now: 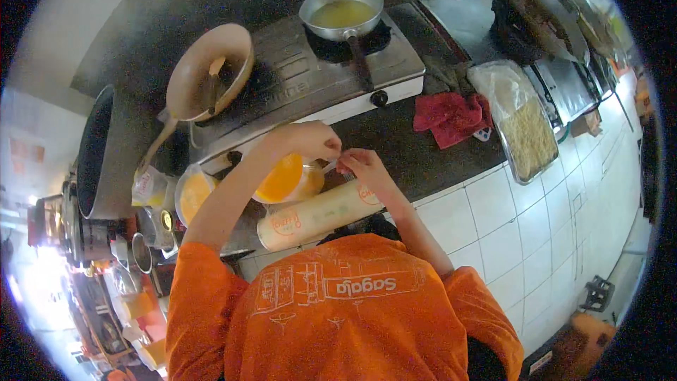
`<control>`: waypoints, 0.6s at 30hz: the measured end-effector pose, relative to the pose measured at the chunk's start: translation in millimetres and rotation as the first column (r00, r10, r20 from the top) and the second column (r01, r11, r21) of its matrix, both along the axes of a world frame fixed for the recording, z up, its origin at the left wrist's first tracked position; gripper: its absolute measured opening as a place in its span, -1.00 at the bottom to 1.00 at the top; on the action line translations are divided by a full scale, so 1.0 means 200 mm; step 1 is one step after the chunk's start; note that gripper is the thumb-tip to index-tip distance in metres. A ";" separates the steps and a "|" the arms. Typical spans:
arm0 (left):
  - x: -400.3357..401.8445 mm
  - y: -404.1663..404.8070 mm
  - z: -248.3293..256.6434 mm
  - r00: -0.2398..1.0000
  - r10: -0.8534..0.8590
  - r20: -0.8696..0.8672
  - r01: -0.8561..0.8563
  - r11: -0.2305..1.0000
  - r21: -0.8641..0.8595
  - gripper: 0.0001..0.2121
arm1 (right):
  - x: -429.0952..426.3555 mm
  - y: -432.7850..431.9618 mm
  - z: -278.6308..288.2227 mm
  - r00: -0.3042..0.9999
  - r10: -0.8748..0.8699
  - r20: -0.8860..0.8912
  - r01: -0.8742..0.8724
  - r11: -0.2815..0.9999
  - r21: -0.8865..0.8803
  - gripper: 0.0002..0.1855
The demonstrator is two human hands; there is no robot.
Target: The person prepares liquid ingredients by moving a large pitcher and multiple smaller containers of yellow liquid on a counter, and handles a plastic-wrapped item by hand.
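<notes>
My left hand [316, 141] reaches over a bowl of orange-yellow liquid [280, 180], fingers curled and thumb pinched. Right against its fingertips is my right hand [365, 165], also pinching. A small pale item [331, 165] shows between and just under the fingertips; what it is cannot be made out. Striped metal, perhaps fork tines [348, 175], peeks out below my right fingers. Close to my body lies a pale printed cylinder [317, 216], slanting under my right wrist. Left of my left forearm stands a plastic tub with pale orange contents [192, 196].
A two-burner gas stove [285, 76] carries a saucepan of yellowish liquid [342, 13] and a tilted frying pan [211, 71] with a spatula. To the right are a red cloth [452, 116] and a bagged tray of crumbs [526, 137]. A large dark pot [100, 153] stands left.
</notes>
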State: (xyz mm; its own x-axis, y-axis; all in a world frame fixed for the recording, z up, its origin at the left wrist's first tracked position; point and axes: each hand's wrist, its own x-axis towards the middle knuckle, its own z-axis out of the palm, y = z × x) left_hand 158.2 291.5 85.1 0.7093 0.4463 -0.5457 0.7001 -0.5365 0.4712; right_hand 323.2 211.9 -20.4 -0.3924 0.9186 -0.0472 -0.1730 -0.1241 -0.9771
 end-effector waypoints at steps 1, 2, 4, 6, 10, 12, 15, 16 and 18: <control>0.01 0.00 0.00 1.000 0.018 0.004 -0.018 1.000 0.017 -0.69 | 0.00 -0.01 0.03 0.992 -0.046 0.114 0.043 0.999 0.029 -0.69; 0.01 0.00 -0.01 0.999 0.038 0.009 -0.038 0.999 0.034 -0.71 | 0.00 -0.01 0.05 0.970 -0.091 0.226 0.080 0.995 0.060 -0.68; 0.02 -0.01 -0.03 0.998 0.065 0.011 -0.066 0.994 0.086 -0.73 | -0.01 -0.01 0.08 0.908 -0.160 0.388 0.116 0.984 0.136 -0.66; 0.03 -0.01 -0.05 0.997 0.075 -0.002 -0.074 0.986 0.151 -0.74 | -0.02 0.00 0.09 0.849 -0.212 0.484 0.120 0.969 0.215 -0.64; 0.05 -0.03 -0.06 0.988 0.155 0.014 -0.154 0.968 0.200 -0.77 | -0.05 0.06 -0.01 0.844 -0.244 0.478 0.196 0.969 0.149 -0.65; 0.03 -0.04 -0.08 0.976 0.210 0.061 -0.219 0.948 0.233 -0.81 | -0.05 0.09 -0.03 0.863 -0.213 0.458 0.209 0.976 0.059 -0.66; 0.00 -0.04 -0.07 0.972 0.188 0.144 -0.216 0.952 0.217 -0.82 | -0.03 0.07 0.04 0.921 -0.158 0.357 0.162 0.987 0.019 -0.69; 0.01 -0.05 -0.07 0.966 0.206 0.156 -0.235 0.952 0.198 -0.82 | -0.02 0.06 0.01 0.963 -0.126 0.236 0.132 0.991 -0.008 -0.71; 0.01 -0.07 -0.05 0.950 0.256 0.177 -0.283 0.947 0.153 -0.83 | -0.01 0.03 -0.02 0.999 -0.051 -0.016 0.050 0.997 -0.051 -0.74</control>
